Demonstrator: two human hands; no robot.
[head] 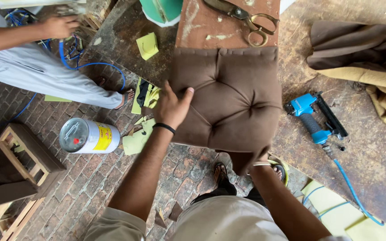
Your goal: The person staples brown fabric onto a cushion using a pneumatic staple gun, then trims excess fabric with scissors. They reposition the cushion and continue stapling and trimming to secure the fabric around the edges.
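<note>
two hands (171,107) (258,157) on one brown tufted cushion (231,100)

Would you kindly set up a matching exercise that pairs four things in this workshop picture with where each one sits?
Things:
1. scissors
2. blue staple gun
3. metal can
4. left hand

Places:
A. lying on its side on the brick floor
B. pressed on the brown tufted cushion's left edge
C. on the board above the cushion
D. on the worktable, right of the cushion

Pairs: 1-C, 2-D, 3-A, 4-B
</note>
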